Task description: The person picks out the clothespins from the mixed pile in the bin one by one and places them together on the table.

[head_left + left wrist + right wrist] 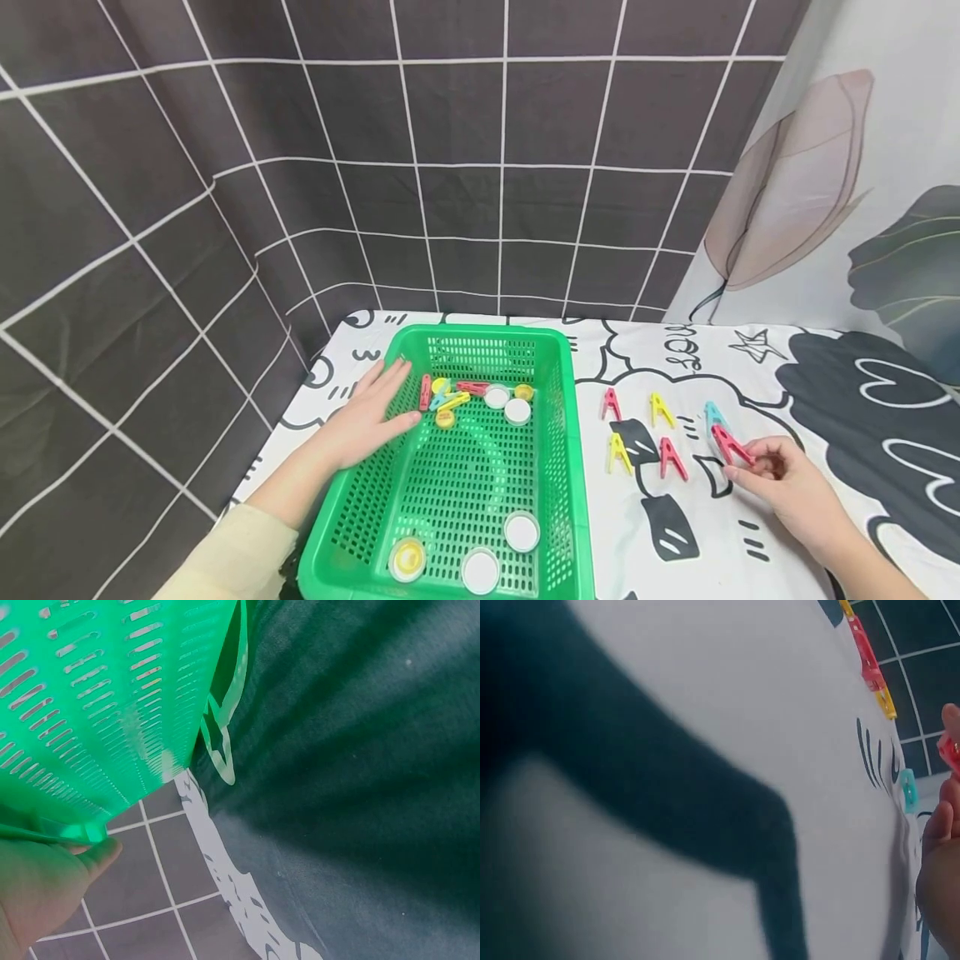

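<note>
My right hand (787,487) pinches a red clothespin (727,444) between thumb and fingers over the right part of the table. A light blue clothespin (713,412) lies just behind it, partly overlapped in the head view. To its left lie two yellow clothespins, the back one (660,410) and the front one (618,452), and two red clothespins, one further back (611,404) and one nearer (671,458). With fingers extended, my left hand (363,425) rests on the left rim of a green plastic basket (573,467). In the right wrist view, the held red clothespin (949,752) shows at the right edge.
At the basket's far end are several clothespins, including a red one (425,392), with white and yellow round caps. Other caps, one white (480,572), lie at its near end. A patterned white cloth (720,533) covers the table; a dark gridded curtain (450,200) hangs behind.
</note>
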Motion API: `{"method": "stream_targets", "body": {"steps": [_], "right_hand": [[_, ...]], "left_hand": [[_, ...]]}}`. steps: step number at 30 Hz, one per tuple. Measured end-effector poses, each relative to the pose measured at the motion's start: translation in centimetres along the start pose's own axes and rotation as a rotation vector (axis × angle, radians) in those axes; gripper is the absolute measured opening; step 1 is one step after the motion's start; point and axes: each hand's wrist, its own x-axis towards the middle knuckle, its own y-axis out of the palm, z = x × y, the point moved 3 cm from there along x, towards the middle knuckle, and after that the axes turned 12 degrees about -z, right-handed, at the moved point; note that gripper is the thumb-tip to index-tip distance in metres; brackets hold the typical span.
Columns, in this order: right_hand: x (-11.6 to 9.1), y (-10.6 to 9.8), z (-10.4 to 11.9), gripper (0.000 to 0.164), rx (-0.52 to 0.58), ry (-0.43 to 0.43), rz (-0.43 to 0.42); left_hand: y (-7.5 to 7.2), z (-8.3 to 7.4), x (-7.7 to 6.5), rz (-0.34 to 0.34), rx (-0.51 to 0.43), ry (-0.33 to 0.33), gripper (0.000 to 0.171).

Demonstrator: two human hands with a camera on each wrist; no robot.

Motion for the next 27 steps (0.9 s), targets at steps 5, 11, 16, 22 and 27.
{"method": "stream_targets", "body": {"steps": [5, 11, 16, 22, 27], "right_hand": [[-0.11, -0.03, 0.04, 0.046, -0.109, -0.004, 0.007], [-0.21, 0.05, -0.32, 0.047, -0.175, -0.011, -0.002], [-0.27, 0.27, -0.18, 0.047, -0.214, -0.027, -0.015], [-0.47, 0.55, -0.07, 0.043, -0.276, -0.045, -0.003], [-0.59, 0.7, -0.09, 0.043, -0.308, -0.032, 0.023]], "left_hand": [[0.04, 0.14, -0.05, -0.002, -0.002, -0.001, 0.079], [0.02, 0.15, -0.1, -0.003, -0.001, -0.003, 0.08], [0.01, 0.19, -0.07, -0.008, 0.0, -0.004, 0.078], [0.01, 0.21, -0.1, -0.001, 0.002, -0.011, 0.08], [0.08, 0.2, -0.09, 0.0, 0.001, -0.01, 0.08]]}}
